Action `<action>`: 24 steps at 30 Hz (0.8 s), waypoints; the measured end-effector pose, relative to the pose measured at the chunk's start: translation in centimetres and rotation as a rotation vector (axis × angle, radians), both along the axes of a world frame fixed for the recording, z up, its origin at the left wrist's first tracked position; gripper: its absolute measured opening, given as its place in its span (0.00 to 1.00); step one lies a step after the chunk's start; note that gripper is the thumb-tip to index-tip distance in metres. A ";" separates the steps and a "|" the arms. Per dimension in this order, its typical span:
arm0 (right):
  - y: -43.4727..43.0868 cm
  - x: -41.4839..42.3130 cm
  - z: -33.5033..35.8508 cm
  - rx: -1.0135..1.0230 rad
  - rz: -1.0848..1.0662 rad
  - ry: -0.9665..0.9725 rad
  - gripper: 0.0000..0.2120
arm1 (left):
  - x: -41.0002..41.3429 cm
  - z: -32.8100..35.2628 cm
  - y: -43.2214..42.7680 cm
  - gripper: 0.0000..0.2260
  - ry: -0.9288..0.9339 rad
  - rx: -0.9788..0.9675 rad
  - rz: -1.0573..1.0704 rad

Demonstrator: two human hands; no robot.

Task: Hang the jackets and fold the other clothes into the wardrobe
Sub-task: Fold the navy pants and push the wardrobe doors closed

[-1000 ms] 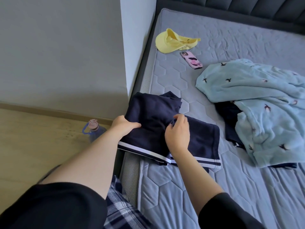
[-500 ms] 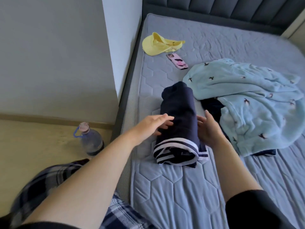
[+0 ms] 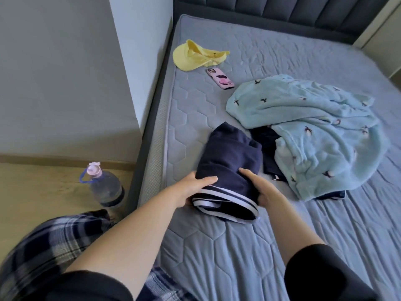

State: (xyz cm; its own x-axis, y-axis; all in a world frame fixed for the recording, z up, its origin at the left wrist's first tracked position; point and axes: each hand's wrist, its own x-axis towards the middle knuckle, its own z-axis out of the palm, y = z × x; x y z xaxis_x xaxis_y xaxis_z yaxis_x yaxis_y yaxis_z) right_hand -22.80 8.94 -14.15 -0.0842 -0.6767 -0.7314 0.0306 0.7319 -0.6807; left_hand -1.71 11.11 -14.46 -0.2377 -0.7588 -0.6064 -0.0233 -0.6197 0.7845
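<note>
I see my left hand [image 3: 196, 187] and right hand [image 3: 263, 190] curled around the folded navy garment [image 3: 230, 168], thumbs on top, near the bed's [image 3: 217, 246] left edge.

I have one wide-angle view only, worn on the head (so nothing overlaps), looking forward and down from close above the bed [image 3: 217, 246], floor [image 3: 43, 192] at left.
</note>
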 end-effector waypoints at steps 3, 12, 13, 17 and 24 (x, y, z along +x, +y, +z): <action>1.1 2.8 -0.5 0.034 -0.017 -0.125 0.24 | 2.7 1.4 -1.0 0.11 -0.116 -0.056 -0.002; 3.2 7.7 2.2 -0.611 0.339 1.020 0.22 | 10.2 1.8 -2.8 0.23 -0.875 -0.401 -0.347; 2.5 8.3 2.6 -0.690 0.296 1.004 0.19 | 9.6 1.3 -2.6 0.23 -0.932 -0.462 -0.337; -1.5 10.2 3.5 -0.875 0.304 1.054 0.11 | 8.4 0.7 -2.2 0.23 -1.169 -0.598 -0.404; -8.4 11.4 2.4 -0.466 0.630 0.859 0.20 | 7.0 -0.7 -0.7 0.44 -1.359 -0.566 -0.570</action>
